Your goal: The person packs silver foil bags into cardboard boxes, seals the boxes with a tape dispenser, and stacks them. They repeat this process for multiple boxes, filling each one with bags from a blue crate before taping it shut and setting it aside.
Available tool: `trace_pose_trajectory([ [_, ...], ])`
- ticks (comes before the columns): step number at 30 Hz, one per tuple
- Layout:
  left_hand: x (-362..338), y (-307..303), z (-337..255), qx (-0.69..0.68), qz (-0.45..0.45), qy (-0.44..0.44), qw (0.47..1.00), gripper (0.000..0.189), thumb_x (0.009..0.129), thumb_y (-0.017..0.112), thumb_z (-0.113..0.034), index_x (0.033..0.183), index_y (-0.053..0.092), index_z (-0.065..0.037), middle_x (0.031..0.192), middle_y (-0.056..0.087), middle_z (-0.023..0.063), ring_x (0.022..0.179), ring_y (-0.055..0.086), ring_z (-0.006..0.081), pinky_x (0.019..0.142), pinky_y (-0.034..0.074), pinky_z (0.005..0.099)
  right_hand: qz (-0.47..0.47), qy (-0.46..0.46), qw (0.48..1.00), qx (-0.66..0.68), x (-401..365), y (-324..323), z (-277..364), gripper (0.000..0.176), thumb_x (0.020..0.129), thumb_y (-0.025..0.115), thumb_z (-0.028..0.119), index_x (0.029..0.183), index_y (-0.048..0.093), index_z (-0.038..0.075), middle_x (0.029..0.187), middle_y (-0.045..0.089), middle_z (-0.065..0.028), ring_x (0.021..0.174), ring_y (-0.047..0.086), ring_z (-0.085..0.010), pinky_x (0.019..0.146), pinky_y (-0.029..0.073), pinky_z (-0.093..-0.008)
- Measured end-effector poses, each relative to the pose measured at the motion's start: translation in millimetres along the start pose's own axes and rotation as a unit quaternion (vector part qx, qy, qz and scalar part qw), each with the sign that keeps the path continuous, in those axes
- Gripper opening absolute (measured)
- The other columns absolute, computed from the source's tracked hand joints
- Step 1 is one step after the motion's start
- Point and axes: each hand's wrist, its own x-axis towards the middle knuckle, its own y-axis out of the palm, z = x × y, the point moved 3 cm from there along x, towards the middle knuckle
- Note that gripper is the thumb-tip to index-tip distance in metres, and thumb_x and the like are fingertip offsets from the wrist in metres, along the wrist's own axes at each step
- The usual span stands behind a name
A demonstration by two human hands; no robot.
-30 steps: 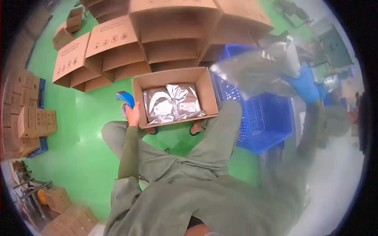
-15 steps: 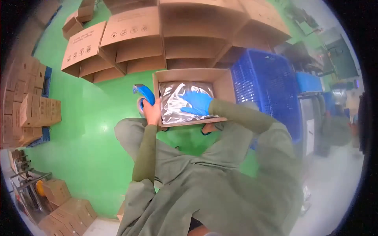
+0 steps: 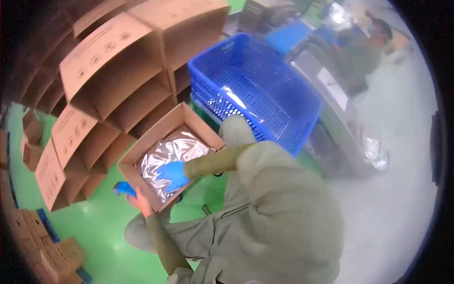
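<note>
An open cardboard box (image 3: 134, 160) stands before my knees, with shiny silver foil bags (image 3: 163, 150) lying inside it. My right hand (image 3: 173, 176), in a blue glove, rests on the foil near the box's near side, its fingers spread. Bare and outside the box's left corner, my left hand (image 3: 140, 202) grips a blue tape dispenser (image 3: 125, 188). The tape roll itself is hidden.
A blue basket (image 3: 265, 90) with a few silver pieces inside stands beyond the box to the right. Stacked open cartons (image 3: 106, 54) rise at the upper left. Another person (image 3: 352, 59) is at the upper right, near a grey bench (image 3: 326, 94).
The view has swung to the right, bringing the inside of the blue basket and another person into sight. My right hand stays on the foil, and my left hand still holds the dispenser.
</note>
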Motion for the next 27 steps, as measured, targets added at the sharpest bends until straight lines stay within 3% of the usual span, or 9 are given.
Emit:
trace_pose_trajectory([
  [3,4.4,-1.6,7.2,-0.031,0.040,0.035,0.998,0.036,0.086,0.061,-0.014,0.109,0.052,0.012,0.105,0.059,0.0159,0.092,0.055,0.0233,0.084,0.045,0.0377,-0.342,0.012,0.938,-0.064,-113.7,-171.4,30.1,0.056,0.078,0.066,0.038,0.121,0.051,0.004,0.122,0.047,-0.0172,0.116,0.043,-0.0327,0.099,0.033,-0.0416],
  [6,17.4,-12.0,34.2,-0.009,0.040,-0.011,0.999,0.035,0.087,0.060,-0.015,0.109,0.052,0.011,0.107,0.058,0.0161,0.094,0.055,0.0233,0.085,0.045,0.0370,-0.578,0.279,0.754,-0.141,-239.4,-245.4,-52.7,0.036,0.074,0.065,0.029,0.095,0.064,0.000,0.098,0.062,-0.0210,0.095,0.058,-0.0358,0.083,0.046,-0.0437],
  [9,9.9,-7.7,15.4,-0.022,0.042,-0.045,0.998,0.038,0.088,0.059,-0.016,0.114,0.049,0.010,0.111,0.057,0.0165,0.096,0.055,0.0236,0.086,0.045,0.0366,-0.305,0.616,0.717,0.114,-360.8,-174.8,-178.0,0.059,0.078,0.062,0.052,0.111,0.061,0.003,0.109,0.061,-0.0220,0.102,0.058,-0.0340,0.087,0.047,-0.0427],
  [11,10.6,-6.0,7.2,-0.038,0.035,-0.052,0.997,0.041,0.088,0.059,-0.016,0.117,0.047,0.010,0.113,0.056,0.0165,0.097,0.054,0.0237,0.086,0.045,0.0365,-0.072,0.685,0.690,0.221,-396.7,-101.0,-235.2,0.070,0.080,0.058,0.061,0.124,0.055,0.006,0.117,0.059,-0.0213,0.109,0.057,-0.0300,0.088,0.047,-0.0420],
  [17,12.4,-16.0,23.3,-0.052,0.063,-0.107,0.991,0.047,0.089,0.055,-0.022,0.124,0.041,0.006,0.117,0.054,0.0164,0.101,0.054,0.0227,0.089,0.044,0.0348,-0.229,0.713,0.612,0.255,-343.8,27.7,-278.3,0.091,0.080,0.043,0.074,0.136,0.042,0.002,0.128,0.050,-0.0276,0.118,0.050,-0.0348,0.098,0.041,-0.0389],
  [19,8.5,-3.5,9.7,-0.092,0.081,-0.092,0.988,0.046,0.089,0.055,-0.022,0.124,0.042,0.005,0.116,0.054,0.0156,0.100,0.054,0.0223,0.088,0.045,0.0347,-0.343,0.699,0.616,0.113,-328.2,51.8,-289.2,0.078,0.084,0.045,0.067,0.128,0.052,0.003,0.128,0.054,-0.0197,0.118,0.051,-0.0294,0.101,0.037,-0.0388],
  [22,23.2,-24.0,39.9,-0.073,0.079,-0.072,0.992,0.044,0.089,0.055,-0.020,0.123,0.043,0.004,0.115,0.055,0.0142,0.100,0.054,0.0221,0.087,0.045,0.0346,-0.409,0.636,0.601,0.258,-325.4,26.7,-273.9,0.072,0.072,0.063,0.064,0.102,0.066,-0.002,0.099,0.066,-0.0227,0.100,0.062,-0.0319,0.091,0.045,-0.0414],
  [25,14.9,-19.7,22.9,-0.059,0.078,-0.074,0.992,0.042,0.089,0.054,-0.019,0.123,0.044,0.004,0.114,0.055,0.0136,0.100,0.055,0.0227,0.087,0.045,0.0343,-0.443,0.578,0.574,0.375,-329.5,-40.0,-263.7,0.063,0.064,0.081,0.041,0.100,0.064,-0.007,0.100,0.068,-0.0195,0.091,0.064,-0.0223,0.076,0.052,-0.0356],
  [27,12.1,-17.3,19.1,-0.077,0.081,-0.092,0.989,0.041,0.089,0.054,-0.018,0.122,0.045,0.004,0.114,0.055,0.0136,0.101,0.055,0.0231,0.087,0.044,0.0341,-0.468,0.641,0.568,0.217,-337.5,-35.2,-318.2,0.068,0.062,0.082,0.035,0.110,0.059,-0.007,0.109,0.064,-0.0189,0.094,0.063,-0.0203,0.074,0.053,-0.0353],
])
